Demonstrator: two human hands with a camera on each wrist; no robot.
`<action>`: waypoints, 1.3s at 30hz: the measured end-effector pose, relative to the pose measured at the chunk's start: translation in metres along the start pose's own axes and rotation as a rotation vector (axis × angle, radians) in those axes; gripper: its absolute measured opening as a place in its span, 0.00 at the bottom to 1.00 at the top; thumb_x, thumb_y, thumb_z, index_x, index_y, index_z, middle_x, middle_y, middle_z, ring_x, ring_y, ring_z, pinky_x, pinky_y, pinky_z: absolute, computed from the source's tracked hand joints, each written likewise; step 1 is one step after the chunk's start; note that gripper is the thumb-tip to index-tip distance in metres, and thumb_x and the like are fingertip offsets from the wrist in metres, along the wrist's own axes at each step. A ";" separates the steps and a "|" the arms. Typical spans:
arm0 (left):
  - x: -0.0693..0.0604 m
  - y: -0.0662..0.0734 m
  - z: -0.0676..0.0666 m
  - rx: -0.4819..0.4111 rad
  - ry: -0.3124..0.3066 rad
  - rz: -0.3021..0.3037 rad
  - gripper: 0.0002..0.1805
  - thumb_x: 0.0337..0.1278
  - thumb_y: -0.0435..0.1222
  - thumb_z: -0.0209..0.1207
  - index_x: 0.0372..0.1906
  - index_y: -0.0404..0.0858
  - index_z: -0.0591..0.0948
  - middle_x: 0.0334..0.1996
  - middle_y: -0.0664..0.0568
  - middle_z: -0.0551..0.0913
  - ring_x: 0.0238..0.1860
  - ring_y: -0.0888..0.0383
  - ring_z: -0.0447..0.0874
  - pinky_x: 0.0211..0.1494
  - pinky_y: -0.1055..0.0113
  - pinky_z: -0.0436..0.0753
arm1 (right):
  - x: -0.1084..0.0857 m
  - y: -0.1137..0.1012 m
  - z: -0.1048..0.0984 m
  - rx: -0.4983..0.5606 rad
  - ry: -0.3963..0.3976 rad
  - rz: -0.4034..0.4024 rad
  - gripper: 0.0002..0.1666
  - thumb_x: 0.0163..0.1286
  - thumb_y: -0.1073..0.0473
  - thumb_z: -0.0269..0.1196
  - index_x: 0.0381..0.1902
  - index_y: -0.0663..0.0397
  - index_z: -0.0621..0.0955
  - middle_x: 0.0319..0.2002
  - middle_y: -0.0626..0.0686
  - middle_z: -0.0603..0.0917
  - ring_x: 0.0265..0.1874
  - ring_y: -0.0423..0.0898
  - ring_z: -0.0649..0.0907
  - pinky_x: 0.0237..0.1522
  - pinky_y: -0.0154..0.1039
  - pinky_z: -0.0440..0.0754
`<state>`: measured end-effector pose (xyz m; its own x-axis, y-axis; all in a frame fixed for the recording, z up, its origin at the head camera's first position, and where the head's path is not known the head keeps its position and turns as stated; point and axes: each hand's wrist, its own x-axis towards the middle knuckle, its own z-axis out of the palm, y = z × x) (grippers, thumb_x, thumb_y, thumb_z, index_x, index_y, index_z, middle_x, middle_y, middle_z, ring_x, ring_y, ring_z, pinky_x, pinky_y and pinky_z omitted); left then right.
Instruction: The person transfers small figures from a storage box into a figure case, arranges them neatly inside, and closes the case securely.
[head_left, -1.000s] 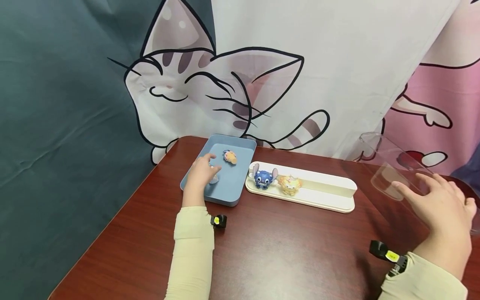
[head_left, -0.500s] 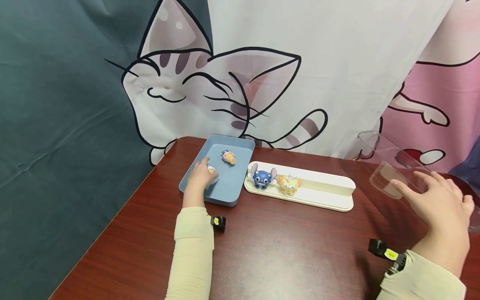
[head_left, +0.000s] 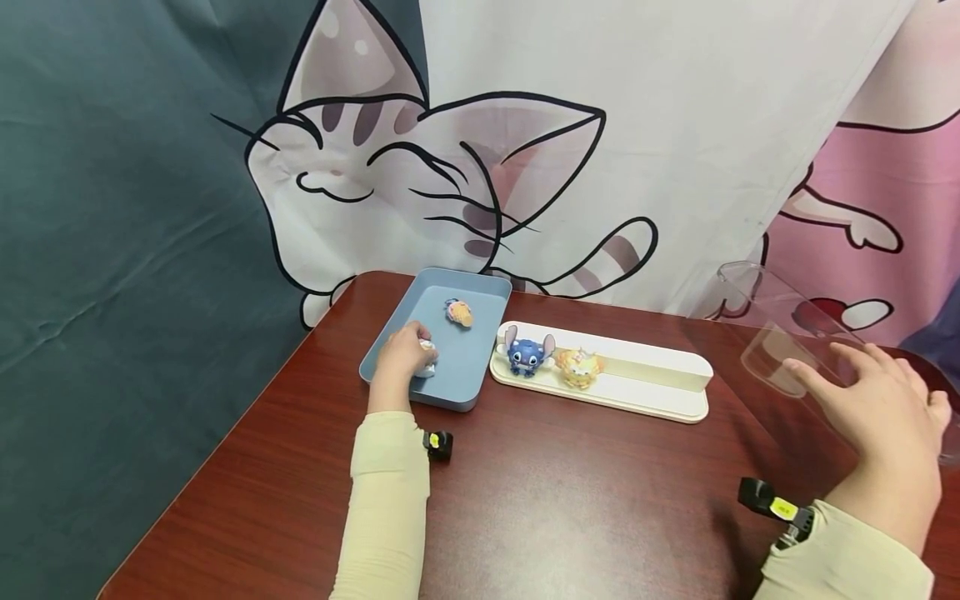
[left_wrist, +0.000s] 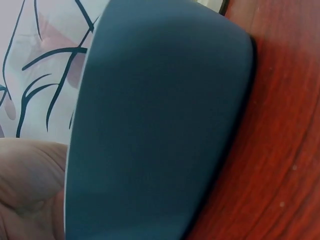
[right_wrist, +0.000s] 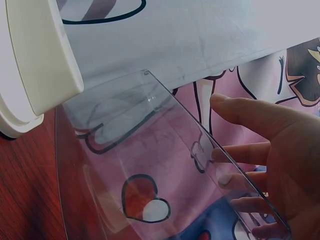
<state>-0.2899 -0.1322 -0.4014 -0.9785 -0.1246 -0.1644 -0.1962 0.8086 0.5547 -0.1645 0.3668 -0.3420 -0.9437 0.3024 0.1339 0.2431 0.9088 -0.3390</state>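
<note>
In the head view, my left hand reaches into the blue tray, its fingers around a small pale figure. The left wrist view shows the tray's outer wall hiding that figure, with part of the hand behind. Another small figure lies deeper in the tray. My right hand is beside a clear cover, thumb and fingers spread. The right wrist view shows the fingers through the clear wall; whether they touch it I cannot tell.
A white stepped stand sits right of the tray, bearing a blue big-eared figure and a yellow figure at its left part. Behind the brown table hang printed cloths.
My left hand's fingers have come down and drawn in around the pale figure, which they stood spread above before. The right hand and the clear cover have hardly moved.
</note>
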 end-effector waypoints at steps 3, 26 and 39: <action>0.000 0.000 0.000 -0.025 0.014 -0.006 0.17 0.53 0.38 0.62 0.47 0.41 0.73 0.44 0.41 0.76 0.44 0.46 0.73 0.45 0.54 0.72 | 0.000 0.000 0.000 0.001 0.005 0.000 0.48 0.63 0.30 0.49 0.67 0.60 0.61 0.68 0.68 0.52 0.65 0.67 0.49 0.53 0.71 0.43; -0.005 0.028 -0.008 -0.454 0.293 0.388 0.32 0.44 0.36 0.69 0.59 0.52 0.72 0.54 0.46 0.69 0.48 0.50 0.68 0.44 0.55 0.73 | -0.001 0.002 0.001 0.005 0.010 0.001 0.48 0.63 0.30 0.48 0.66 0.62 0.62 0.68 0.68 0.52 0.65 0.67 0.48 0.54 0.72 0.39; -0.033 0.084 0.011 -0.718 0.096 0.583 0.34 0.42 0.38 0.71 0.60 0.53 0.73 0.52 0.50 0.73 0.42 0.54 0.76 0.40 0.65 0.79 | 0.000 0.003 0.003 0.011 0.013 0.002 0.48 0.63 0.30 0.48 0.66 0.61 0.62 0.68 0.68 0.52 0.65 0.67 0.48 0.54 0.71 0.40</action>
<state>-0.2734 -0.0533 -0.3585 -0.9296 0.1166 0.3498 0.3674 0.2125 0.9055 -0.1649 0.3685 -0.3453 -0.9404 0.3075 0.1453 0.2420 0.9051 -0.3496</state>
